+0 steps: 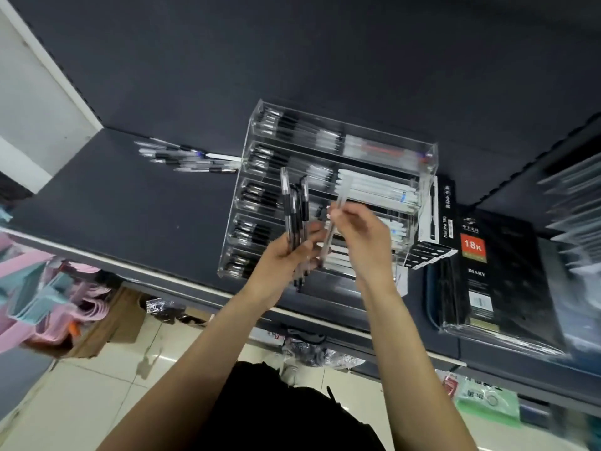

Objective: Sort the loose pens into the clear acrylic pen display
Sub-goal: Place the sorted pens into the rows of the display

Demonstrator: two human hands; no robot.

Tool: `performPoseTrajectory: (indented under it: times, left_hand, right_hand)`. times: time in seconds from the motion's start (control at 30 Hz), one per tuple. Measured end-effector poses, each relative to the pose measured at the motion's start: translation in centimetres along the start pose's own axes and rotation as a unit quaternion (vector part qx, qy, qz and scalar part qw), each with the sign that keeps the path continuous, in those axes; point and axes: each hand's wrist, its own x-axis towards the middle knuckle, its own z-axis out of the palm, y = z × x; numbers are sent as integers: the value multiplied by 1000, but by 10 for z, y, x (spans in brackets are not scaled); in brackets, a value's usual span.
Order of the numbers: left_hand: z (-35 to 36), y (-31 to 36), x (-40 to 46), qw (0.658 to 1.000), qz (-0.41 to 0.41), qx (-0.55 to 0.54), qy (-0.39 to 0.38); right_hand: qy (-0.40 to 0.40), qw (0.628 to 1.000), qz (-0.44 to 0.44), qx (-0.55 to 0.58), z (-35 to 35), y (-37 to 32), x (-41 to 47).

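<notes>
Left hand (286, 255) gripping black pens (294, 209), right hand (361, 236) pinching clear pen (338, 209) — blurred

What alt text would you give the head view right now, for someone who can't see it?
Over a clear acrylic pen display on a dark shelf, the left hand grips a bunch of black pens while the right hand pinches one clear pen. More loose pens lie to the display's left.

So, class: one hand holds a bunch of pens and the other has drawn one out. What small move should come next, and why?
Probably lower the clear pen pinched in the right hand into a white-pen row of the display. It looks already separated from the black-grip bunch held by the left hand, and both hang right over the display.
</notes>
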Motion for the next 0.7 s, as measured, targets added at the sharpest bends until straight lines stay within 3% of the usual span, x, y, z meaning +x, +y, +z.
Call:
performPoseTrajectory:
  times: [0.03,0.1,0.2,0.27,0.43,0.7]
  left_hand:
    - [1,3,5,1000,-2,-21,1]
    - [0,10,15,998,-2,-56,17]
    - [-2,17,30,995,8,-86,47]
    - [-3,18,37,992,7,-107,61]
    - [0,23,45,988,1,-140,72]
    - [0,33,51,978,-14,-197,62]
  right_hand:
    - [16,1000,-13,16,-10,-9,8]
    - [52,990,-105,-74,-31,-29,27]
    - [70,903,-259,-336,-56,-51,66]
    - [39,858,-270,-436,-64,-57,96]
    - [-27,799,-251,-546,-68,-47,145]
    - [-38,762,-290,-578,-60,-33,168]
